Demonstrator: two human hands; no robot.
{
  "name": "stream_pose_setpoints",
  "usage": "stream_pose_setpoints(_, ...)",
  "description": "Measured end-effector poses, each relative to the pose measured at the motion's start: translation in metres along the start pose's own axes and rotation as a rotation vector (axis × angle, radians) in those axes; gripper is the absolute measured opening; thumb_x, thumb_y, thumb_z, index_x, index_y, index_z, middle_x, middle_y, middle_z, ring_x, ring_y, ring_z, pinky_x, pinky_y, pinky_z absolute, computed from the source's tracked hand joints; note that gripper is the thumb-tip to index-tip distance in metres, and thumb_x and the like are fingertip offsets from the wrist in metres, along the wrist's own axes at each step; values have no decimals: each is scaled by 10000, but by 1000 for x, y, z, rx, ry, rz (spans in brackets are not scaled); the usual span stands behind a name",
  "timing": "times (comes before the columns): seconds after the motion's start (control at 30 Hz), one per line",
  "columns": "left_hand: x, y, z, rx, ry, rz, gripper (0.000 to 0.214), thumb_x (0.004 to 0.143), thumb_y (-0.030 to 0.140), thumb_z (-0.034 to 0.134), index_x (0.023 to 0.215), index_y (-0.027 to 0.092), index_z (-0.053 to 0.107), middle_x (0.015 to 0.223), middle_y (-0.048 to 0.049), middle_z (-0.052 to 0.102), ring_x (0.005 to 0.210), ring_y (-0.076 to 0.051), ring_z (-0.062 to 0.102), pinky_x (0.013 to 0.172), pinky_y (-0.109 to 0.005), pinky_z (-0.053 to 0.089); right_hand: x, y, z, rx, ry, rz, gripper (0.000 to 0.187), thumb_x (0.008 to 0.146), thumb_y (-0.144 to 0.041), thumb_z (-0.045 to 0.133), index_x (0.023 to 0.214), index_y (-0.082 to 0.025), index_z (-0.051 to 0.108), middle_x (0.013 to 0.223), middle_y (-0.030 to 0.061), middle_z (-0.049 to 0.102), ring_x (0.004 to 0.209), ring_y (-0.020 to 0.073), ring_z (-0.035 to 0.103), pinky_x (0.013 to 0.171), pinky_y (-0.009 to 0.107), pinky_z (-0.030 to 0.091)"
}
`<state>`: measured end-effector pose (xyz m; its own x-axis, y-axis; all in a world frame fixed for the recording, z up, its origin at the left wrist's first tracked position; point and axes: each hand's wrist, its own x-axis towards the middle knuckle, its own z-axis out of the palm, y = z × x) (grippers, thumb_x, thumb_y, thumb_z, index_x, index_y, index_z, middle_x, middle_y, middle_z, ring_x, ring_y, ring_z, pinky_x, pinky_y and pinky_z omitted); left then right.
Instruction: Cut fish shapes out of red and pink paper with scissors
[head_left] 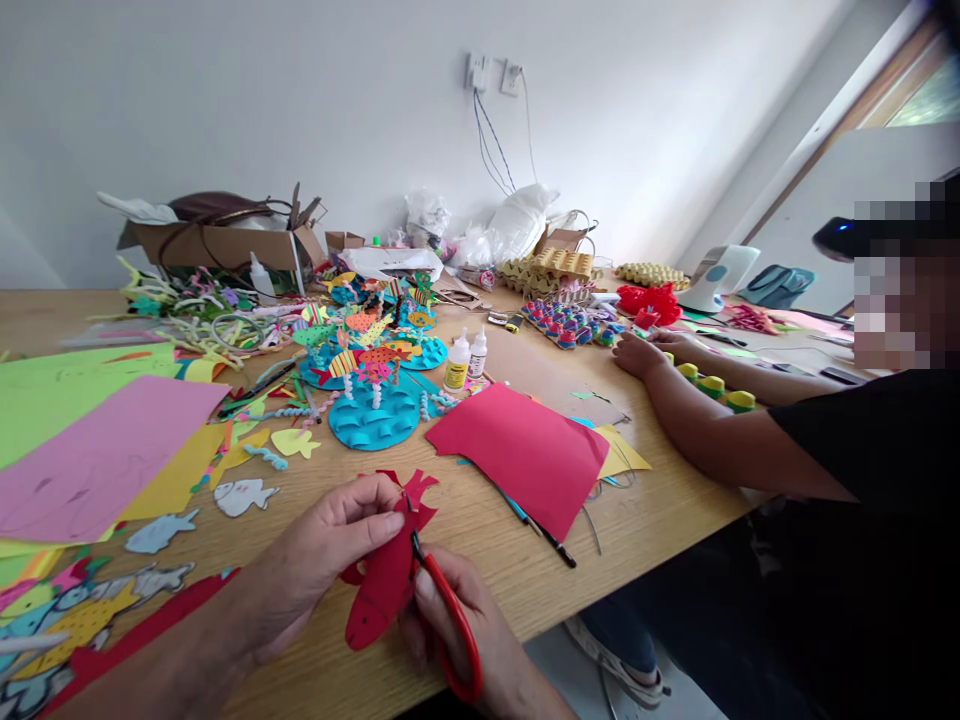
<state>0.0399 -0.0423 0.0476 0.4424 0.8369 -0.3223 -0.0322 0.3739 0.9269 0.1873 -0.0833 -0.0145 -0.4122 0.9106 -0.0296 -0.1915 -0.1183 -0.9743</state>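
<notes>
My left hand (319, 560) pinches a red paper fish shape (386, 575) between thumb and fingers, holding it just above the wooden table's near edge. My right hand (469, 625) grips red-handled scissors (450, 620), whose blades meet the fish near its tail. A red paper offcut (142, 625) lies under my left forearm.
A red sheet (525, 450) lies to the right, pink (97, 455) and green sheets to the left. Blue discs with paper fish (373, 415), glue bottles (457, 362), cut-out fish (244, 495) and pipe cleaners fill the middle. Another person's arms (690, 400) rest on the table at right.
</notes>
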Motion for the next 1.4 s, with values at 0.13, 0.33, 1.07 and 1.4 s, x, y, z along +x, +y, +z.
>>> stream_pose_setpoints(0.13,-1,0,2,1,6,-2,215,723,359,654,687,183,536,603,42,569,540,-103,482,513,-202,328,-1,1,0,-3,6,-2,531,768,-690,425,659,-171,449,487,-44,417,406,60,320,405,188,265)
stream_pose_setpoints(0.33,0,0,2,-5,3,-8,211,713,354,665,686,188,538,585,54,553,524,-98,463,506,-198,322,-1,2,2,13,18,-25,520,775,-678,433,646,-174,431,470,-53,398,389,52,298,383,183,236)
stream_pose_setpoints(1.07,0,-3,-5,71,-46,23,212,764,376,599,706,183,532,628,54,515,581,-101,427,572,-215,340,-1,-9,6,-7,55,15,572,711,-725,453,574,-170,422,419,-57,385,343,40,302,339,169,211)
stream_pose_setpoints(1.4,0,0,-8,134,-71,44,203,777,358,578,693,177,542,649,47,531,608,-109,429,589,-222,344,-2,-8,6,-12,43,-5,567,735,-703,453,548,-169,413,419,-52,385,349,38,303,338,165,211)
